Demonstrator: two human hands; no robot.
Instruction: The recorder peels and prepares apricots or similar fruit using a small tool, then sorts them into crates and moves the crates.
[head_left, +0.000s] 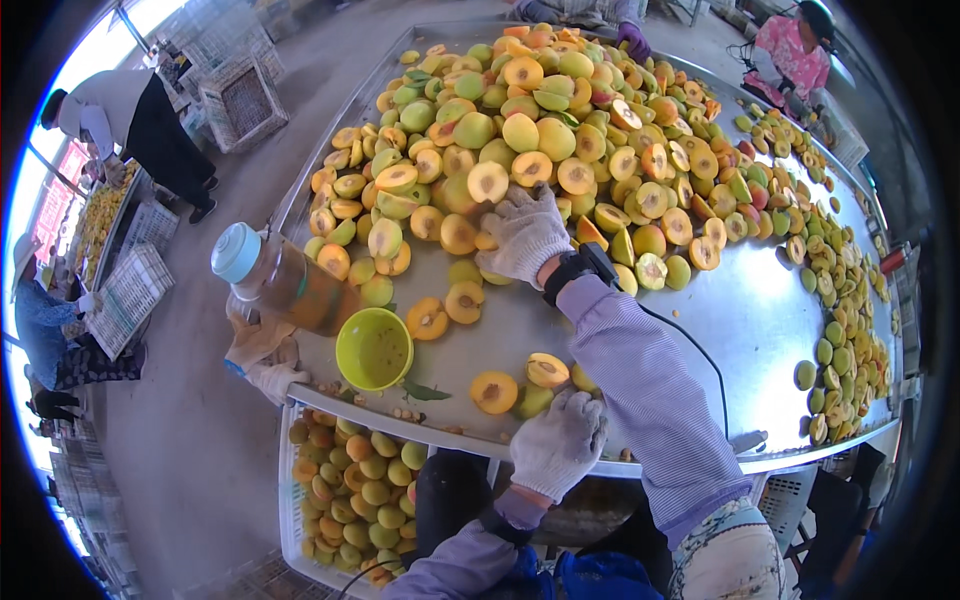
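Observation:
A big heap of peaches point(520, 132), many halved with orange flesh and pits showing, covers the far part of a metal table. At the heap's near side is my right hand point(525, 238), in a white knit glove, palm down with fingers apart against the fruit. My left hand point(560, 445), also gloved, is closed at the table's front edge; whatever its fingers hold is hidden. Just beyond it lie a peach half with its cut face up point(494, 392), a second half point(547, 370) and a green-skinned peach point(533, 401).
Left on the table stand a yellow-green cup point(375, 349) and a bottle with a light-blue lid point(280, 275). Below the front edge is a white crate point(290, 500) of peaches. A purple-gloved hand point(633, 40) touches the far heap. More people work around; a black cable point(700, 350) hangs by my right sleeve.

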